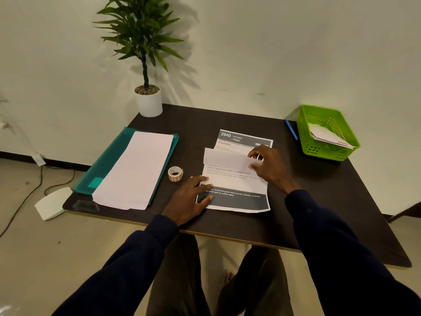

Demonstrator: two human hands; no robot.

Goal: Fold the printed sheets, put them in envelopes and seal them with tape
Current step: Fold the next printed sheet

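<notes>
Nearest, the left hand [191, 198] pressed flat, fingers straight, on the lower left corner of the grey-banded printed white sheet [237, 187], which lay unfolded on the dark surface [319, 201]. The right hand [271, 166] pinched a white paper oblong [224, 157] lying across it, which I took for an envelope. The small tape roll [175, 174] stood apart beside the sheet. Farther off, the green plastic basket [323, 153] held some envelopes. I judged this sheet's folding, filling and sealing all undone.
</notes>
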